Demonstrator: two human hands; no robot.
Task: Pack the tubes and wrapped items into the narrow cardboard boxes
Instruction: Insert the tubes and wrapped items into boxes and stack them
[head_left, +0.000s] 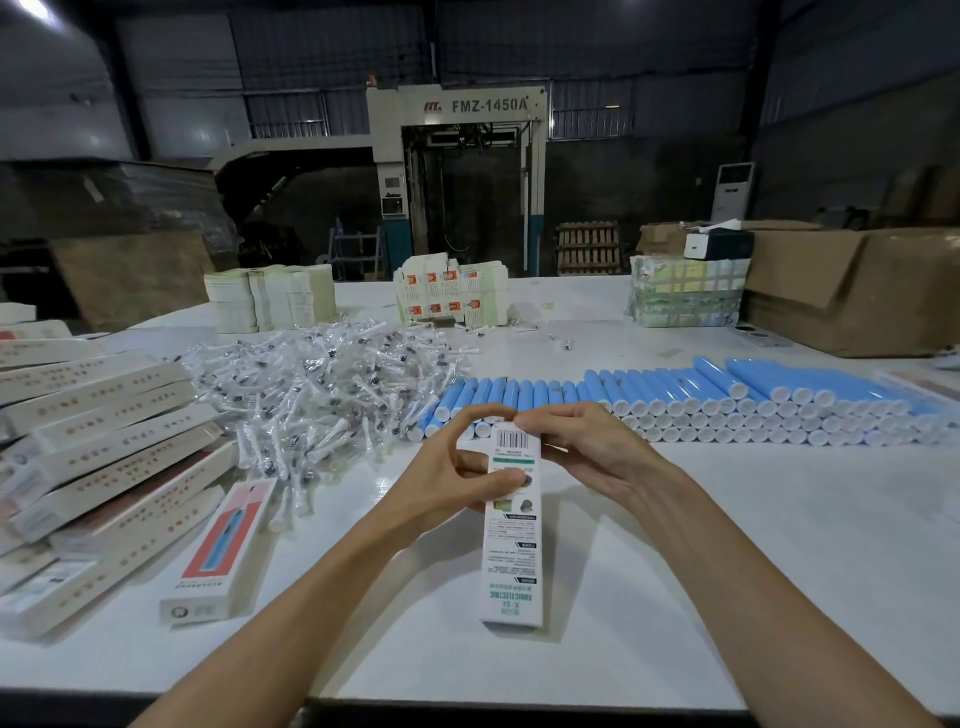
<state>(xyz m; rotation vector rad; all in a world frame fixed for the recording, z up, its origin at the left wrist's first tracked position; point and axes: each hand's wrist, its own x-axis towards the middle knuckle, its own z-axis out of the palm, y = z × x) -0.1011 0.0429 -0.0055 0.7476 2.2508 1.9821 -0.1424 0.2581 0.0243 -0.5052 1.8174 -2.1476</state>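
Both hands, left hand and right hand, pinch the narrow white printed cardboard box above the white table, while packed boxes lie stacked left and many blue white-capped tubes and clear-wrapped items wait.

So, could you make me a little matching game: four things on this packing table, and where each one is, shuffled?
1 blue tubes
2 wrapped items
3 closed boxes
4 narrow box

a held by left hand and right hand
b stacked at the left
c loose heap, left of centre
d rows at the right

Pairs: 1-d, 2-c, 3-b, 4-a
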